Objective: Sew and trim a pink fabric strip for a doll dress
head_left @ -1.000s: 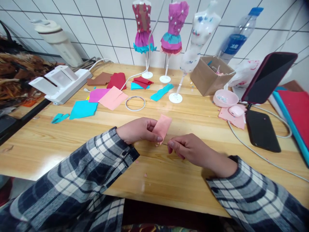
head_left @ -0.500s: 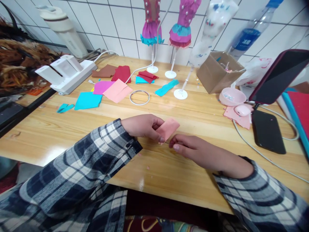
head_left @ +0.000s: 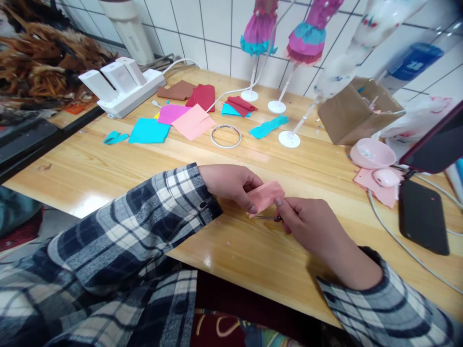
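Note:
My left hand [head_left: 235, 185] pinches a folded piece of salmon-pink crepe paper [head_left: 266, 195] between thumb and fingers, above the front of the table. My right hand [head_left: 307, 221] is closed around small scissors [head_left: 266, 217]; only their thin metal blades show, pointing left just under the paper, and the handles are hidden in my fingers. The right thumb presses on the paper's right end. Tiny pink scraps [head_left: 228, 242] lie on the wood below my hands. Beyond them is a silver ring [head_left: 225, 136], flat on the table.
Cut pieces of blue paper [head_left: 149, 131], pink paper [head_left: 194, 122] and red paper [head_left: 201, 97] lie behind. Small dress figures on white stands [head_left: 289, 139] line the tiled wall. Rightward are a cardboard box [head_left: 345, 113], a pink bowl [head_left: 372, 153], a black phone [head_left: 423, 217] and cables.
The view has shifted, so the table things sit further right and lower at the right side. My right hand has come up against the pink paper, its thumb now on the paper's end.

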Motion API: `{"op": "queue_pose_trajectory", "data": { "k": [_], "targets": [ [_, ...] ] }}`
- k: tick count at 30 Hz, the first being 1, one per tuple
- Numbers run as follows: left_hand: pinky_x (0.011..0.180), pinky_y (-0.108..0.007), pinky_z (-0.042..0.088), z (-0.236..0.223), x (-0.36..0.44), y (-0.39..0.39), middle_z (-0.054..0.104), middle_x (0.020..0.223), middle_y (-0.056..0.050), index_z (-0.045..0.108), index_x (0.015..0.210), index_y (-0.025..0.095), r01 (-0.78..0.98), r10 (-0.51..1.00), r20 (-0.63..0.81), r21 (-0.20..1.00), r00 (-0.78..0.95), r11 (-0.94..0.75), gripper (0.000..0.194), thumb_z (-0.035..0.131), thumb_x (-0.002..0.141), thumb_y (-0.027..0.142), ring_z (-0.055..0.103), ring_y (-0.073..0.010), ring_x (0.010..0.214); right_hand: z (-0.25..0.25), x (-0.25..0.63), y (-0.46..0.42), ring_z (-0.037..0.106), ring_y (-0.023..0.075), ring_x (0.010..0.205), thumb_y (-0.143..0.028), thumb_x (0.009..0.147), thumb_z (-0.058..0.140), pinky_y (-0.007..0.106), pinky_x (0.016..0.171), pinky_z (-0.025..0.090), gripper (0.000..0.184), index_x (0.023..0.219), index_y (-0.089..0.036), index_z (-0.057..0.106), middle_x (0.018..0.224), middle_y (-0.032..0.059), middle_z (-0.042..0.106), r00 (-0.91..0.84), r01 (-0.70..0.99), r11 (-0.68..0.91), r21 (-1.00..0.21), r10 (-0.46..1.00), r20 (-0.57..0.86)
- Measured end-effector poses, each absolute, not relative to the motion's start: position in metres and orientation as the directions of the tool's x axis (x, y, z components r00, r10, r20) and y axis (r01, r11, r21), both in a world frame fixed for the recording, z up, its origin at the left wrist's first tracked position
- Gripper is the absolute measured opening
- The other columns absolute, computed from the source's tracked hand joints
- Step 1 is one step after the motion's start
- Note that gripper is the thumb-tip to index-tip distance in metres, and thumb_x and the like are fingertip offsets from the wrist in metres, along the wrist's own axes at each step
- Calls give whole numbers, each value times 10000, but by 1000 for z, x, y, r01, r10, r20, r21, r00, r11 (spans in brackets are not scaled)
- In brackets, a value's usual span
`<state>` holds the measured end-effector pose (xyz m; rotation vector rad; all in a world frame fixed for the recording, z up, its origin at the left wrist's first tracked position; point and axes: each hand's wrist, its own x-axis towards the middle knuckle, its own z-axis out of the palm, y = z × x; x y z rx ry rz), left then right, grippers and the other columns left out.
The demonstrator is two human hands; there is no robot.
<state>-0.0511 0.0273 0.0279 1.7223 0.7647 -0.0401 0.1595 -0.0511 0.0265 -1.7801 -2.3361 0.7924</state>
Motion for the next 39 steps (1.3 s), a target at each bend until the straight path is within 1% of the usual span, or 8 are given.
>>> {"op": "queue_pose_trajectory", "data": {
  "k": [3, 5, 10, 18, 24, 30, 35, 39],
  "targets": [
    [677, -222, 357, 28, -52, 28, 662, 764, 51, 734, 933, 217, 522, 494, -412, 847, 766, -103, 298, 746, 657, 326, 556, -129, 713, 26, 157, -54, 460, 123, 462, -479, 951, 313, 278, 533, 248, 543, 524, -204, 503, 499, 1, 571, -297, 882, 189, -431, 934, -198],
    [669, -223, 356, 28, -52, 28, 657, 740, 55, 740, 915, 220, 521, 508, -406, 847, 760, -101, 293, 750, 644, 331, 548, -127, 693, 25, 157, -56, 446, 124, 453, -487, 944, 313, 278, 533, 235, 539, 523, -205, 496, 489, 0, 562, -286, 890, 200, -410, 944, -161],
    [651, -218, 351, 27, -51, 26, 662, 724, 57, 752, 912, 226, 512, 498, -413, 856, 762, -72, 308, 757, 619, 318, 540, -130, 685, 24, 155, -57, 450, 134, 465, -474, 929, 329, 283, 551, 226, 501, 539, -206, 495, 504, 7, 573, -276, 907, 222, -359, 955, -107],
    [633, -215, 333, 27, -51, 26, 652, 702, 63, 743, 846, 210, 489, 496, -411, 872, 765, -31, 245, 767, 618, 295, 516, -111, 644, 28, 157, -54, 462, 141, 483, -488, 930, 317, 293, 559, 215, 514, 536, -209, 494, 516, 2, 576, -223, 927, 144, -347, 954, -201],
    [682, -215, 356, 26, -48, 27, 668, 750, 50, 747, 905, 202, 465, 483, -416, 885, 771, 22, 277, 755, 633, 255, 551, -124, 714, 24, 156, -53, 462, 142, 498, -513, 944, 289, 291, 555, 222, 537, 551, -210, 492, 524, 2, 575, -233, 908, 140, -394, 952, -198],
    [713, -221, 363, 29, -47, 25, 663, 749, 59, 737, 926, 205, 468, 495, -433, 882, 754, 58, 304, 755, 624, 232, 544, -117, 709, 23, 156, -54, 413, 139, 480, -505, 946, 297, 288, 545, 207, 514, 564, -210, 474, 496, -6, 526, -233, 917, 161, -366, 959, -160],
    [693, -212, 356, 29, -47, 25, 645, 712, 73, 734, 858, 210, 465, 501, -414, 885, 760, 26, 217, 738, 641, 225, 526, -102, 662, 23, 157, -54, 408, 137, 479, -524, 956, 287, 287, 543, 203, 532, 576, -209, 484, 498, -4, 524, -238, 920, 170, -352, 958, -159],
    [662, -214, 350, 30, -46, 25, 651, 685, 74, 741, 814, 224, 461, 518, -412, 887, 749, 39, 200, 749, 614, 227, 516, -106, 629, 23, 157, -54, 387, 135, 463, -516, 965, 286, 288, 533, 200, 539, 584, -209, 511, 483, -2, 507, -253, 922, 195, -333, 957, -140]
  ]
}}
